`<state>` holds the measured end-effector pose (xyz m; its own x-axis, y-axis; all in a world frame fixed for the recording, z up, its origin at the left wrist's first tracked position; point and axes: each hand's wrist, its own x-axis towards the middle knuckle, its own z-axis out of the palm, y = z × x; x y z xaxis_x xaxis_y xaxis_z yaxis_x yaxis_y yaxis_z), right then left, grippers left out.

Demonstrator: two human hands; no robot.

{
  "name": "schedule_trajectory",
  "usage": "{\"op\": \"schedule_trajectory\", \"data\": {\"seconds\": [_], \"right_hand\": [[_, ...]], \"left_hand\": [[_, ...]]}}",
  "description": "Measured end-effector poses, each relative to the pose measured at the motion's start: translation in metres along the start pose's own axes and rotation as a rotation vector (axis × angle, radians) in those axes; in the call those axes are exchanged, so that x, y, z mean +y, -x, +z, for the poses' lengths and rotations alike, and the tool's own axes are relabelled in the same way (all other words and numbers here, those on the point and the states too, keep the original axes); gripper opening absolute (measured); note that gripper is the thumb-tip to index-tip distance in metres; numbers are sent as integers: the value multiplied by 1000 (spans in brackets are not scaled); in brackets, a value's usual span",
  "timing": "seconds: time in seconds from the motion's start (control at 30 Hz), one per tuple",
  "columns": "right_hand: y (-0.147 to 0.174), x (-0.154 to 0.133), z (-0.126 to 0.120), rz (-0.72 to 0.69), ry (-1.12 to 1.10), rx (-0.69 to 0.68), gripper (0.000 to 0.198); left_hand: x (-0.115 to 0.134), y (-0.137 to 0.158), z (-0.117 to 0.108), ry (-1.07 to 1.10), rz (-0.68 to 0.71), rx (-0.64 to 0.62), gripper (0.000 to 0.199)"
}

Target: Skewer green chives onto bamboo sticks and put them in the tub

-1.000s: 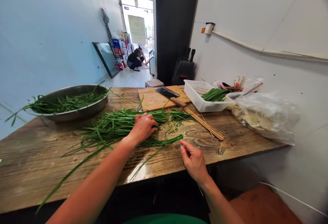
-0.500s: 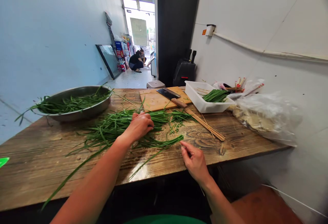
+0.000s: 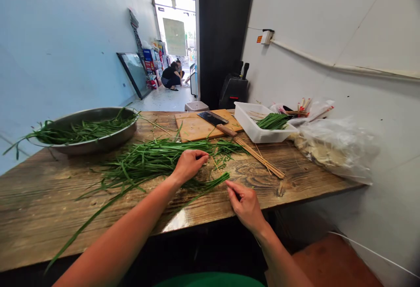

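A loose heap of long green chives [image 3: 147, 158] lies across the middle of the wooden table. My left hand [image 3: 191, 164] is over the heap's right end, thumb and fingertips pinched together; whatever is between them is too small to make out. Close to the table's front edge, my right hand [image 3: 246, 204] is closed in a pinch on a thin bamboo skewer, mostly hidden by the fingers. A small bunch of chives [image 3: 216, 183] sits at its fingertips, cut ends pointing right and leaves trailing left. Loose bamboo skewers [image 3: 262, 159] lie beyond my right hand.
A metal bowl [image 3: 127, 130] of chives stands left. Behind the heap, a cleaver [image 3: 210, 117] rests on a cutting board [image 3: 187, 129]. A white plastic tray [image 3: 259, 136] with chives and a plastic bag [image 3: 341, 147] are at right. People [image 3: 171, 77] crouch near the doorway.
My left hand has moved right, from the middle of the heap to the chives' right ends. My right hand stays nearly still with its bunch. The view has shifted slightly.
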<state>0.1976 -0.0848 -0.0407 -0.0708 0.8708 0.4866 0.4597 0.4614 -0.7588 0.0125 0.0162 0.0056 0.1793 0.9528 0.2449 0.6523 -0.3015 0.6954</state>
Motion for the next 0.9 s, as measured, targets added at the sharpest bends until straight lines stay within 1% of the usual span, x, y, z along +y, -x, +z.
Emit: {"op": "schedule_trajectory", "data": {"seconds": [0.13, 0.3, 0.47, 0.63, 0.7, 0.73, 0.77, 0.83, 0.87, 0.9], "right_hand": [[0, 0, 0, 2, 2, -3, 28], [-1, 0, -1, 1, 26, -14, 28], [-1, 0, -1, -11, 12, -8, 28], [-2, -1, 0, -9, 21, -1, 29], [-2, -1, 1, 0, 30, 11, 29], [-2, -1, 1, 7, 34, 19, 29], [-2, 0, 2, 15, 38, 26, 29], [-2, 1, 3, 30, 43, 39, 29], [-2, 1, 3, 36, 44, 45, 29], [-2, 1, 3, 40, 45, 50, 29]], "left_hand": [[1, 0, -1, 11, 10, -20, 26], [2, 1, 0, 11, 54, 5, 26], [3, 1, 0, -17, 65, 12, 24], [0, 2, 2, -104, 162, 40, 21], [1, 5, 4, -112, 203, 24, 19], [3, 6, 6, -97, 232, -17, 18], [6, 8, 6, -69, 266, -85, 18], [10, 10, 6, 8, 321, -278, 21], [12, 10, 5, 40, 324, -359, 23], [12, 9, 3, 60, 308, -400, 26]]}}
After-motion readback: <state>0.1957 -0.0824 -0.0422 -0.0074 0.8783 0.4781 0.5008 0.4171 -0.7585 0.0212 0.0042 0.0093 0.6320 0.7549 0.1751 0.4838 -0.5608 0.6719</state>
